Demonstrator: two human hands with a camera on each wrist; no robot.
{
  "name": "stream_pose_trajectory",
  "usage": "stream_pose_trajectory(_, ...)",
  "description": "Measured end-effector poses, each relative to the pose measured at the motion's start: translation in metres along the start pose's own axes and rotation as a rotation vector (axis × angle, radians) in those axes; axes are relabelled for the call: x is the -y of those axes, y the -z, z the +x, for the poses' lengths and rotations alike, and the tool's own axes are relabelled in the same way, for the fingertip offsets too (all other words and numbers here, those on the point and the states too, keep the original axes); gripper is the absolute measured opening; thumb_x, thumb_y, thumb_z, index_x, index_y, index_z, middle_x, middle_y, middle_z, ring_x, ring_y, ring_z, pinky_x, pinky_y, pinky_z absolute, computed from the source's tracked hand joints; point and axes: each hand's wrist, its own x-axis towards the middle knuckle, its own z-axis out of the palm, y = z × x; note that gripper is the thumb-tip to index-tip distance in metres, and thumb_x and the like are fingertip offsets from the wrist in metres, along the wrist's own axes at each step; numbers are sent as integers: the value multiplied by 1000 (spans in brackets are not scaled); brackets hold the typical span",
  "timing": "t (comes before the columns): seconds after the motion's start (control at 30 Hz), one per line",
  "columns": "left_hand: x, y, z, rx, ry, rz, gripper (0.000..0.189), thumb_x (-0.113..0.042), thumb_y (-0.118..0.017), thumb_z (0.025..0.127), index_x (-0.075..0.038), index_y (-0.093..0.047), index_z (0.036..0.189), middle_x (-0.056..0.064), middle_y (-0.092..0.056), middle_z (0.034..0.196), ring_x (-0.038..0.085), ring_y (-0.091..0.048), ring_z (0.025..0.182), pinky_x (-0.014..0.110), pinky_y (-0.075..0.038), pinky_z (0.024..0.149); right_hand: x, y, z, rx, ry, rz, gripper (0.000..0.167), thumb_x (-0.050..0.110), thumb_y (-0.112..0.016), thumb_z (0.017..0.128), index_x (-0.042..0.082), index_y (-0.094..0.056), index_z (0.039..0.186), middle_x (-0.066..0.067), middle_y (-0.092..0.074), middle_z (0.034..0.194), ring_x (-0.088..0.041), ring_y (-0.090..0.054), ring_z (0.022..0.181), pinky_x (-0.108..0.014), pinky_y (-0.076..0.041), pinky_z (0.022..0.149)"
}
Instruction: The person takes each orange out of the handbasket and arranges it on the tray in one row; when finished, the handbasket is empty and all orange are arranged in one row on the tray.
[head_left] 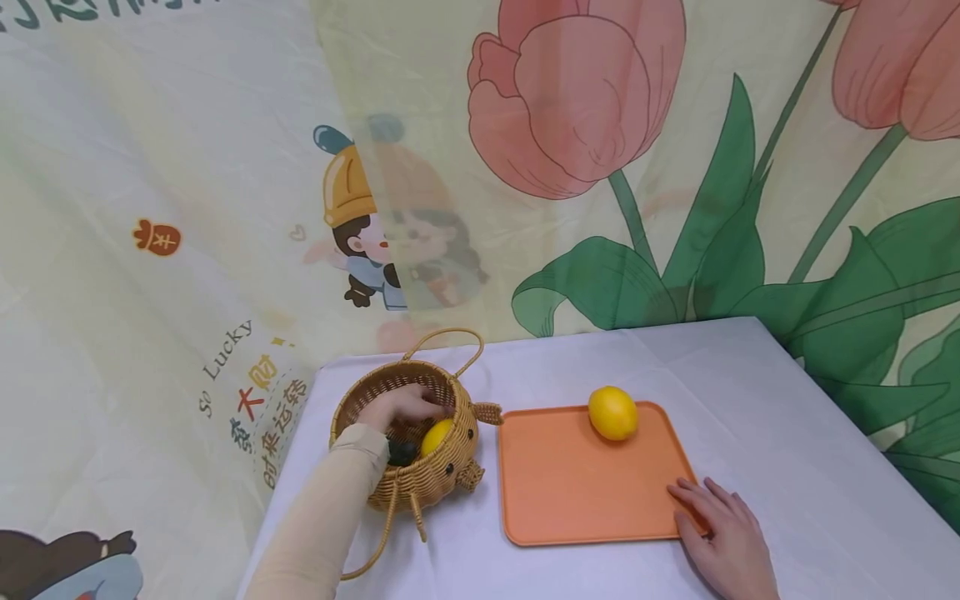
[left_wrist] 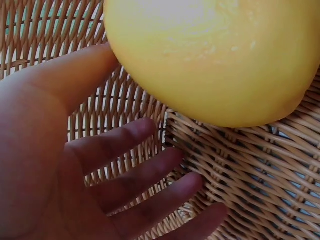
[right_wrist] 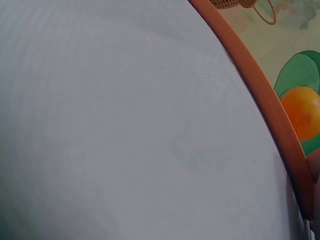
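My left hand (head_left: 405, 406) reaches down inside a wicker basket (head_left: 427, 483) with a pig's snout and ears. In the left wrist view its fingers (left_wrist: 135, 175) are spread and loosely bent, with nothing between them. A yellow lemon (left_wrist: 210, 65) is close by; the thumb tip meets its outline, but whether they touch I cannot tell. Beside that lemon in the basket lies a dark object (head_left: 402, 452), its kind unclear. My right hand (head_left: 726, 537) rests on the near right corner of an orange tray (head_left: 585, 492). Another lemon (head_left: 612, 413) sits near the tray's far edge.
A white cloth covers the table (head_left: 592, 571). The basket's handles (head_left: 450, 332) stick out at its far and near sides. Behind the table hangs a curtain (head_left: 420, 75) printed with tulips and cartoon figures.
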Motion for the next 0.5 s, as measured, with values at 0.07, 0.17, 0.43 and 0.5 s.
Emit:
stream_pose_trajectory(0.07, 1, -1, 2, 1, -7, 2, 63, -47, -70, 94, -1, -61, 136, 16, -60, 132, 32, -59, 116, 50, -51, 97, -1, 1, 0, 0, -2, -2, 37, 17, -69, 96, 5, -68, 131, -25, -60, 137, -52, -36, 136, -66, -5, 118)
stream_pose_trajectory(0.17, 2, -3, 3, -7, -8, 12, 68, -49, -70, 93, 1, -58, 138, 19, -58, 135, 33, -58, 119, 51, -49, 99, -2, 1, 0, 15, -12, 1, 38, 18, -69, 97, 4, -67, 132, -25, -59, 138, -52, -34, 136, -65, -3, 118)
stream_pose_trajectory(0.43, 1, -7, 4, 127, -9, -108, 63, -37, -63, 99, 2, -50, 146, 15, -63, 120, 27, -67, 97, 44, -57, 85, -1, -1, 0, 17, -21, 9, 38, 16, -69, 96, 3, -67, 132, -26, -59, 138, -52, -34, 136, -64, -2, 119)
stream_pose_trajectory(0.5, 0, -7, 4, 159, 20, -127, 59, -36, -62, 98, 0, -53, 144, 13, -64, 108, 24, -65, 88, 42, -57, 78, 0, -1, 1, 17, -22, 13, 38, 16, -69, 96, 3, -67, 132, -26, -59, 138, -52, -35, 135, -64, -2, 119)
